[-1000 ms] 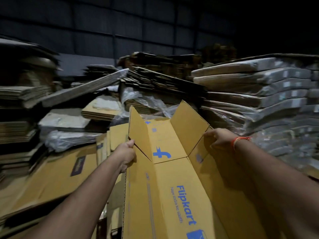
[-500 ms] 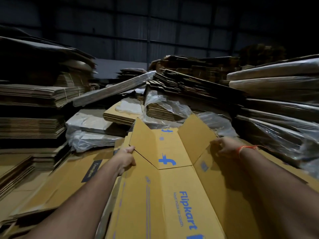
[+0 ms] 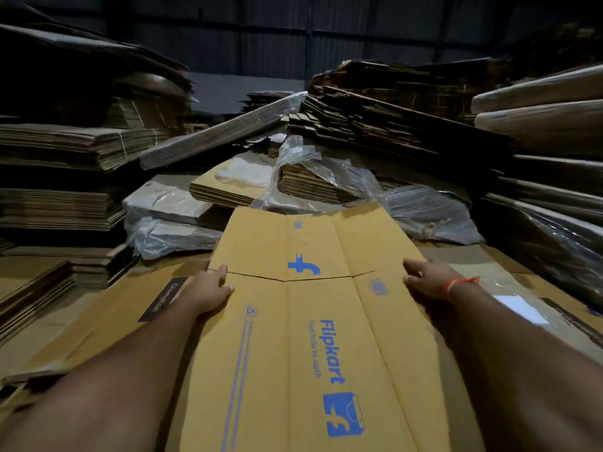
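**Flattened carton going down on a crowded pile**

A person is pressing a flattened Flipkart carton (image 3: 310, 321) down onto a bed of other flat cartons, among them a Crompton carton (image 3: 98, 321) lying just under its left side. The right hand (image 3: 430, 282) is lying open, fingers spread on the board's right panel. The left hand (image 3: 208, 288) is sitting on the left edge at the flap crease, thumb and forefinger on top. Whether the other fingers are curling under the edge cannot be told.

The likeliest trouble is the board refusing to lie flat. Its far flaps (image 3: 300, 236) are creased and are overhanging loose plastic-wrapped bundles (image 3: 326, 184), so they may be springing up once the pressure is coming off. The plastic is looking slick, and a carton resting partly on it could be sliding forward or skewing off the pile.

The raw corrugated edge under the left hand is another risk, since a palm dragging along it could be getting cut. Any fingers under that edge could be getting pinched as weight is going down.

The person appears to be leaning far forward over both arms. If the layers underneath are shifting, balance could be going with them. Tall stacks (image 3: 65, 145) are standing close on both sides, and the slanting bundle (image 3: 222, 132) behind is looking poorly seated.
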### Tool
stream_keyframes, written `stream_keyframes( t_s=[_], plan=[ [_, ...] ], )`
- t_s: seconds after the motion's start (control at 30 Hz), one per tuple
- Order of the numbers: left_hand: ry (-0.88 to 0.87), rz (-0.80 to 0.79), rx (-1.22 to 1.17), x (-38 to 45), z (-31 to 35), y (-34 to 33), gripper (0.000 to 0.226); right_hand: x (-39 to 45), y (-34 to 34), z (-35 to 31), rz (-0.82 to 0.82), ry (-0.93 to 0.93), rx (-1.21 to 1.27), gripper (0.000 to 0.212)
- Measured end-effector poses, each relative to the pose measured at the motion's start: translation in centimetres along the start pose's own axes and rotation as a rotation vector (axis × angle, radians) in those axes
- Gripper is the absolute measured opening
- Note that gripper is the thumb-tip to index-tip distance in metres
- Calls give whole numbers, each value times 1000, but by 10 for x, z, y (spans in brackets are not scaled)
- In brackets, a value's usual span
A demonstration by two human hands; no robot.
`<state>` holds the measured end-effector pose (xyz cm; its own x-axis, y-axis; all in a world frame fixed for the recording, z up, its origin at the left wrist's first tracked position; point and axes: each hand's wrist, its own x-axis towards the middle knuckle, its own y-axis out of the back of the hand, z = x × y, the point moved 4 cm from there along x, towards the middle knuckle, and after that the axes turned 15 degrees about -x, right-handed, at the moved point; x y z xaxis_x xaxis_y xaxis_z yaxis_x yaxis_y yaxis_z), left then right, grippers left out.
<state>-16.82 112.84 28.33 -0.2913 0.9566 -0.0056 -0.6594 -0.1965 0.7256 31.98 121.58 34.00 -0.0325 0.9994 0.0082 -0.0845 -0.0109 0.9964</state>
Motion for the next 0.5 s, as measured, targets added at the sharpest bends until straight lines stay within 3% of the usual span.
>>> stream_keyframes(
  t_s=[0.17, 0.33, 0.43, 0.5],
  plan=[
    [97, -47, 117, 4, -18, -45, 64, 6, -72, 3, 21, -35, 96, 62],
    [124, 47, 113, 5, -11, -50, 56, 4, -67, 1, 43, -32, 60, 60],
    [-12, 134, 92, -3, 12, -49, 45, -3, -55, -8, 136, -25, 0, 59],
    [-169, 147, -57, -20, 40, -57, 46, -19, -42, -23, 255, 9, 89, 61]
  ],
)
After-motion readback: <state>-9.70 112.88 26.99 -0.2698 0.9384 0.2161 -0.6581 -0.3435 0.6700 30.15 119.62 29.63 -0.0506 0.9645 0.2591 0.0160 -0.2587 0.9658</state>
